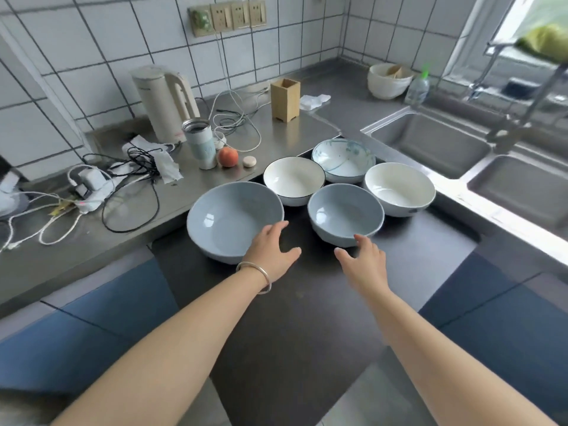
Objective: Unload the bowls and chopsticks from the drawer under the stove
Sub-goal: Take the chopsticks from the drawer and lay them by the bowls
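Note:
Several bowls stand on the dark stove top. A large pale-blue bowl is at the left, a smaller pale-blue bowl in the middle. Behind them are a white dark-rimmed bowl, a blue-patterned bowl and a white bowl at the right. My left hand, with a bangle on the wrist, is open at the large blue bowl's near right rim. My right hand is open, fingertips at the smaller blue bowl's near rim. No chopsticks or drawer are in view.
A wooden holder stands on the steel counter behind the bowls. Left of it are a kettle, a tumbler, a peach and tangled cables. A double sink lies at the right, with a stack of white bowls behind.

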